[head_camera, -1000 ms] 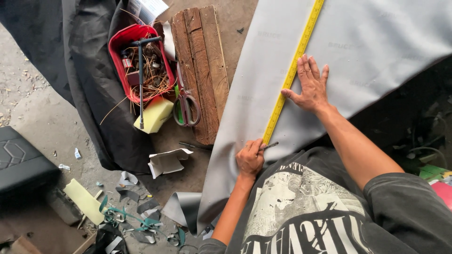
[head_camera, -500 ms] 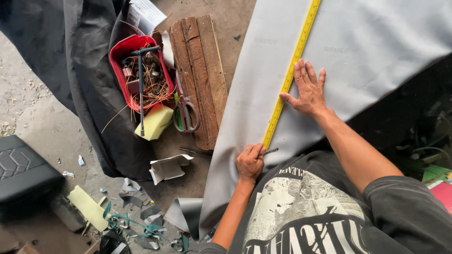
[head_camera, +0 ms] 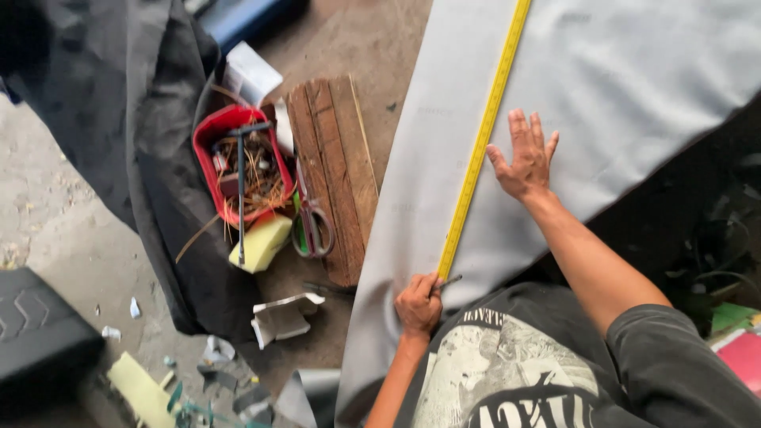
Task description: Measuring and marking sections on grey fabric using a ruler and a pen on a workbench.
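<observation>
A long yellow ruler point(head_camera: 481, 147) lies flat and straight on a grey sheet point(head_camera: 626, 87), running diagonally from the top edge down to the sheet's near edge. A thin dark marking tool point(head_camera: 449, 280) sits at its lower end.

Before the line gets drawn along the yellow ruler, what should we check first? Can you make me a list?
1. Yellow ruler lies flat on the grey sheet: ok.
2. Right hand presses beside the ruler, fingers spread: ok.
3. Left hand holds a thin marking tool at the ruler's near end: ok.
4. Tool tip touches the ruler's edge: cannot tell.
5. Sheet is smooth under the ruler: ok.
6. Scissors lie off the sheet, on the wooden board: ok.
</observation>
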